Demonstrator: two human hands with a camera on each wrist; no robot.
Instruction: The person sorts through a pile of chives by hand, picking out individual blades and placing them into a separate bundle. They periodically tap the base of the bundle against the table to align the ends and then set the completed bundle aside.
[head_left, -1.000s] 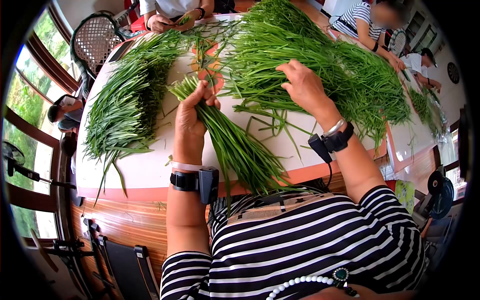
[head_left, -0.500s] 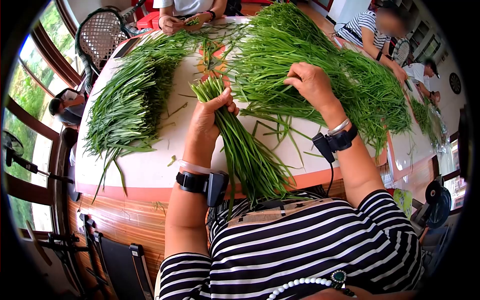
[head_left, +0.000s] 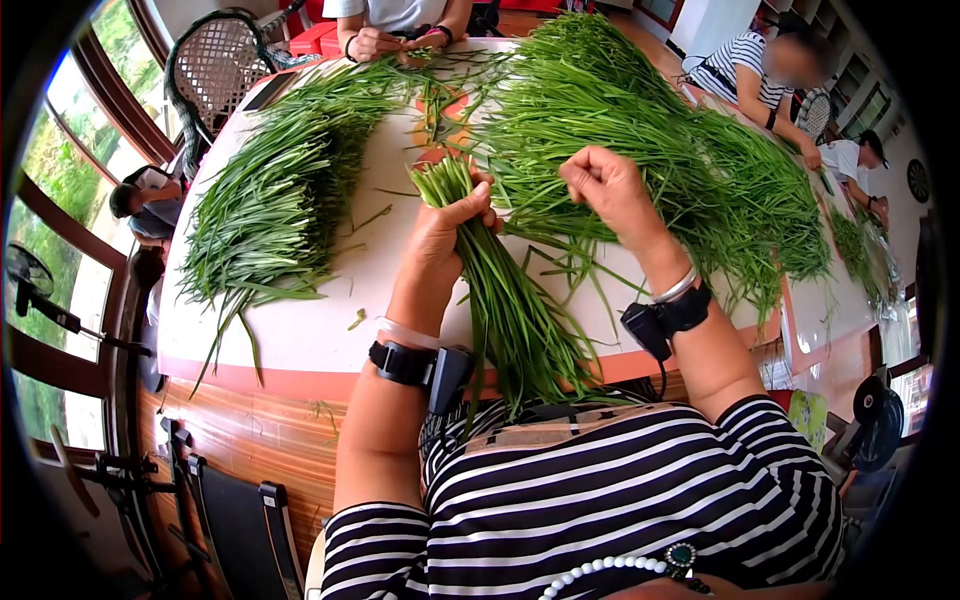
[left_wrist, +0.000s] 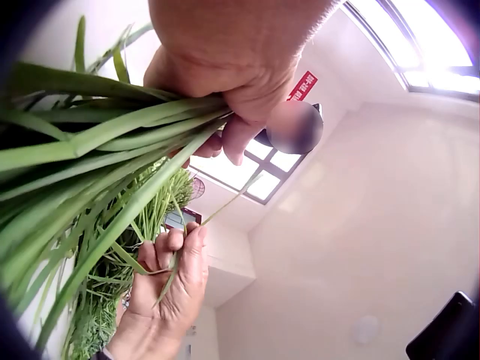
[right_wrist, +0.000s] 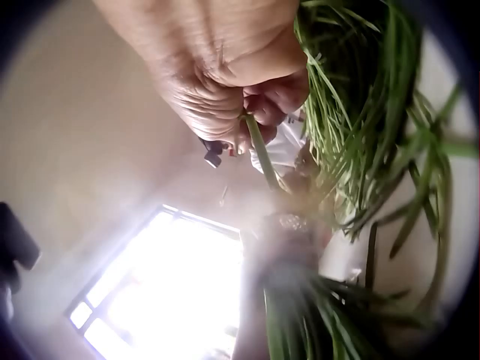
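Observation:
My left hand [head_left: 440, 235] grips a thick bunch of garlic chives [head_left: 525, 325], its pale cut ends above the fist and its long leaves trailing toward my lap. In the left wrist view, my right hand [left_wrist: 161, 292] pinches a thin chive blade [left_wrist: 234, 199] between thumb and fingers. The right wrist view also has a short length of green stem [right_wrist: 262, 154] poking out from the fingertips. In the head view this hand hovers right of the bunch, before a large loose heap of chives [head_left: 600, 110].
A neatly aligned pile of chives [head_left: 270, 210] covers the left of the white table [head_left: 260, 345]. Scattered blades lie between the piles. Across the table, another person's hands [head_left: 395, 45] handle greens; more people work at the right. A folding chair frame [head_left: 235, 520] stands at lower left.
My left hand has moved right with the bunch, nearer my right hand. The right hand's fingers, looser before, have drawn together into a pinch. The head view has shifted slightly.

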